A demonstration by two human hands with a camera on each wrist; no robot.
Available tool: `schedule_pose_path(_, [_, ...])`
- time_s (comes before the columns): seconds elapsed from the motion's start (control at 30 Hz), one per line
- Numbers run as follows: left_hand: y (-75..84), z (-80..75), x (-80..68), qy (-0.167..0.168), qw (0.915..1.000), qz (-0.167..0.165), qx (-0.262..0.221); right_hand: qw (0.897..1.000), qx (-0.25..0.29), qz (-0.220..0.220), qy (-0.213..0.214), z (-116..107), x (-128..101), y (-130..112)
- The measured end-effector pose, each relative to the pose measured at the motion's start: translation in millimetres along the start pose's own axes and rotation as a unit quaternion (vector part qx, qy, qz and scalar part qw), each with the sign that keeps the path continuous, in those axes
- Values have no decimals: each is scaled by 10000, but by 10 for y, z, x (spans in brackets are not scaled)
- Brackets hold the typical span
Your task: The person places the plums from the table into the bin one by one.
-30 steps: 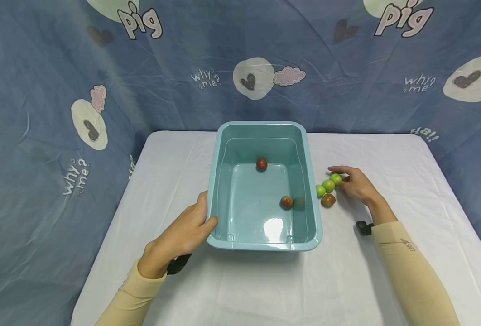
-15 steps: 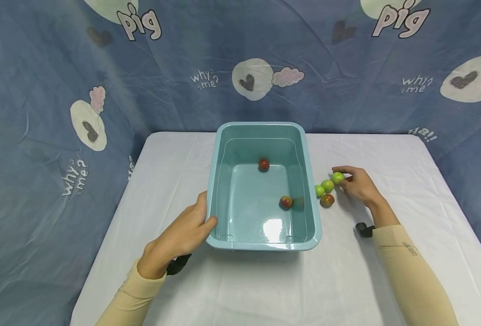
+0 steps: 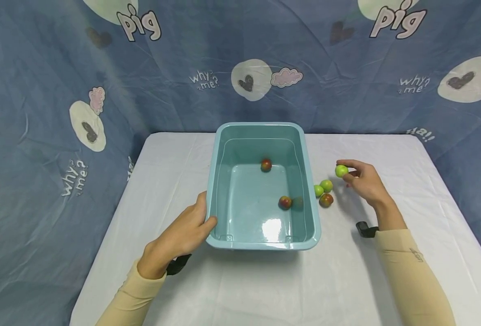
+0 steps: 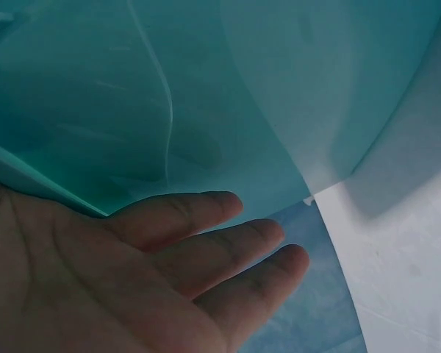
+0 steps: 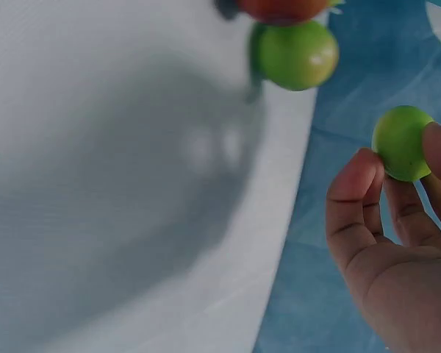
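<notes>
My left hand grips the left rim of a light blue plastic basin. Its thumb lies over the rim; in the left wrist view the other fingers reach out loosely along the outer wall. Two small round red-brown fruits, one toward the back and one near the right wall, lie inside. My right hand pinches a small round green fruit between thumb and fingertips, held up off the cloth. In the right wrist view nothing else shows in these fingers.
Beside the basin's right wall lie two green fruits, one nearer the wall and one farther right, with a red-and-green fruit just in front. A white cloth covers the table. Behind hangs a patterned blue curtain.
The right hand has lifted the green fruit away from the others, up and slightly right. The rear red-brown fruit has shifted slightly right inside the basin. My left hand stays put.
</notes>
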State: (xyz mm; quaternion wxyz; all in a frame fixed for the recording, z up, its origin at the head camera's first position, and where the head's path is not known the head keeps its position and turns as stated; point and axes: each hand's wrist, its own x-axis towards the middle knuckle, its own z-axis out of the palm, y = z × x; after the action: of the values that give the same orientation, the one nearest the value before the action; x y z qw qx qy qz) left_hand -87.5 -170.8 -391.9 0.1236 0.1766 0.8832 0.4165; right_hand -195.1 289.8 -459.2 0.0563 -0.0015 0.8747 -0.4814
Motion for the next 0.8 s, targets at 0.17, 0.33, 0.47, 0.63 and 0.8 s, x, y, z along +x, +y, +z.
schedule_pose_path(0.17, [-8, 4, -1, 22, 10000, 27, 30, 9997, 203, -141, 85, -45, -39, -149])
schedule_pose_path(0.33, [-20, 8, 1, -1, 10000, 6, -19, 9993, 243, -250, 149, -73, -71, -284])
schedule_pose_path(0.47, [-24, 6, -2, -4, 10000, -2, -14, 9987, 287, -373, 203, -81, -87, -378])
schedule_pose_path(0.63, [-32, 6, -3, -13, 10000, 1, -9, 9982, 293, -470, 221, -83, -118, -472])
schedule_pose_path(0.8, [-50, 13, 3, 7, 10000, 70, -26, 9967, 283, -703, 291, -70, -159, -582])
